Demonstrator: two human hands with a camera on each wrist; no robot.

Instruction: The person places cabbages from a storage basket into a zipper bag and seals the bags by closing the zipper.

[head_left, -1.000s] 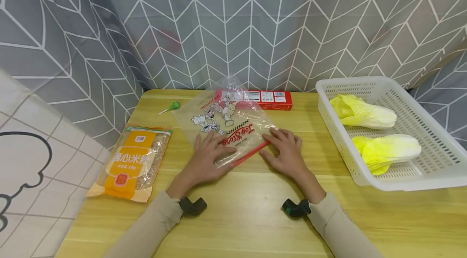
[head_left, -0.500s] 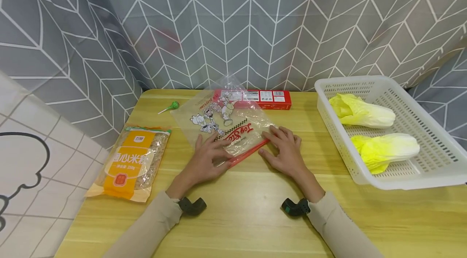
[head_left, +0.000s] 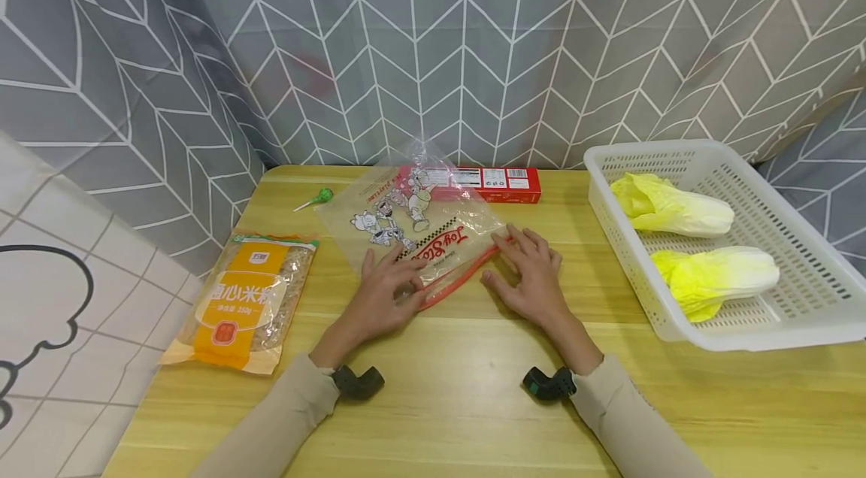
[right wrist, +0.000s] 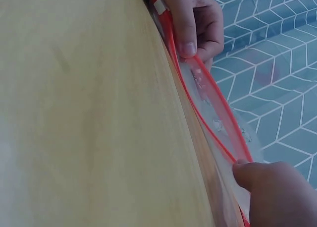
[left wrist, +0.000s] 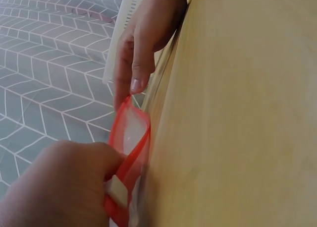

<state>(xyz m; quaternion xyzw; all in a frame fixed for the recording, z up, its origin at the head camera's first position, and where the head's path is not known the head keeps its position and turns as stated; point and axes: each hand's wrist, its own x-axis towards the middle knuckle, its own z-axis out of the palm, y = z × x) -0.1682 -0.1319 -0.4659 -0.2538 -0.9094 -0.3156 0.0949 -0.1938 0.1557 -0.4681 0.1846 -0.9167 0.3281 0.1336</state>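
Observation:
A clear zip bag (head_left: 433,234) with red Toy Story print and cartoon figures lies flat on the table, its red zip edge towards me. My left hand (head_left: 382,296) pinches the left part of that edge. In the right wrist view, the left thumb (right wrist: 187,47) presses the red strip. At the other end, my right hand (head_left: 531,279) holds the edge between thumb and fingers. The bag's mouth gapes between the hands, with the two red strips (right wrist: 218,88) apart. A white slider (left wrist: 118,191) sits by the left hand.
Behind the bag lies a red printed box (head_left: 517,185), partly under it. A green lollipop (head_left: 323,196) and an orange rice noodle packet (head_left: 237,301) lie left. A white plastic basket (head_left: 622,260) at right holds two napa cabbages (head_left: 720,279). A grey patterned curtain (head_left: 433,49) hangs behind.
The bag's red edge has gone from straight and closed to bowed, and its mouth has parted. The left fingers have curled in more; the right fingers have shifted slightly away from me.

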